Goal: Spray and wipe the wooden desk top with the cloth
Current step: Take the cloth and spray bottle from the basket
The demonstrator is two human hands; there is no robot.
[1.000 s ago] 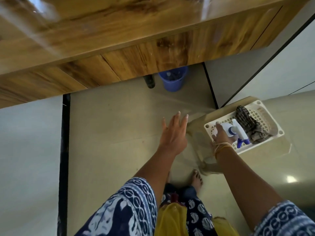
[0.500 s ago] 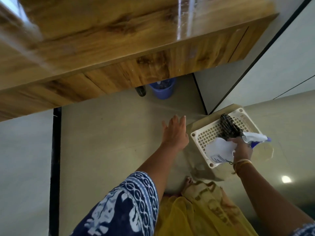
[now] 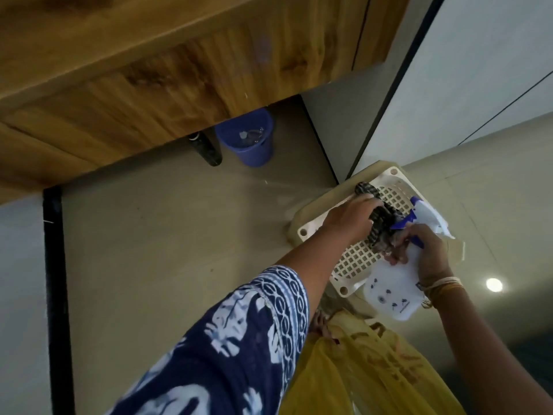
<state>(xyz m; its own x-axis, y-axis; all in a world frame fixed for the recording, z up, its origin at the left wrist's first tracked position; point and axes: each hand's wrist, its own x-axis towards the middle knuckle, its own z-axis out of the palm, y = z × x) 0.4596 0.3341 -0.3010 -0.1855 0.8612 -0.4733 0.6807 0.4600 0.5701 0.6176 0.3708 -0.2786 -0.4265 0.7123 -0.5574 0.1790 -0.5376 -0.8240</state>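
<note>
Striped dark cloth (image 3: 378,226) is bunched under the curled fingers of the left hand (image 3: 350,218), which grips it down inside the white lattice basket (image 3: 356,259). Just beside it, the right hand (image 3: 428,250) is wrapped round the neck of a white spray bottle (image 3: 395,290) with a blue trigger head, holding it tilted over the basket's near right corner, label facing up; its fingertips lie close against the lower end of the cloth. Gold bangles (image 3: 443,286) circle the right wrist, and a blue sleeve with a white print (image 3: 239,339) covers the left upper arm. The basket sits on a beige plastic stool (image 3: 302,214) on the tiled floor. Yellow fabric (image 3: 368,369) hangs below the hands. Farther off, the wooden desk (image 3: 149,70) fills the upper left, well apart from cloth and bottle, with a blue bucket (image 3: 248,139) and a dark bottle (image 3: 206,148) on the floor beneath its edge.
</note>
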